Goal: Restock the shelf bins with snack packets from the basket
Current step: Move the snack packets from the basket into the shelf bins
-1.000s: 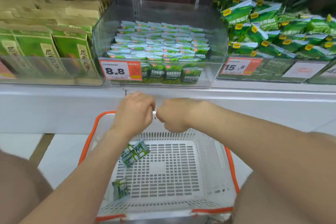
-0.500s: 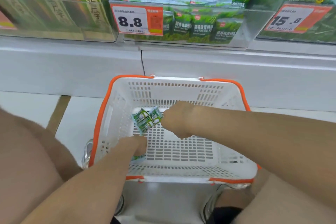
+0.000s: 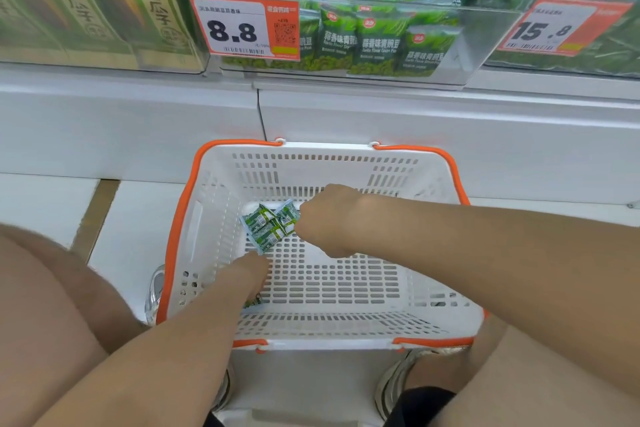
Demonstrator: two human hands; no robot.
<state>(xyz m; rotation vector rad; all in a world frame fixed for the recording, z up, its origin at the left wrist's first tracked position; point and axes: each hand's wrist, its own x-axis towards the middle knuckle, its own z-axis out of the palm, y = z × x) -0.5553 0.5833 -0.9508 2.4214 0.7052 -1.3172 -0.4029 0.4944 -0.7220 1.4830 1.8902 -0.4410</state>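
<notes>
In basket [image 3: 446, 184], toward far-left corner: packet cluster [image 3: 266, 229], right hand [image 3: 329, 218] fingers curled on it.
Near-left edge: lone packet [image 3: 255, 301] under left hand [image 3: 252, 270]; grip indiscernible.
Risk: packets slipping from a loose pinch on lifting.

basket [image 3: 325, 149]: matt white plastic, slotted, with a smooth orange rim;
snack packets [image 3: 268, 227]: glossy printed film, crinkled;
shelf bin [image 3: 479, 55]: clear glossy plastic;
price label [image 3: 244, 26]: smooth printed paper
</notes>
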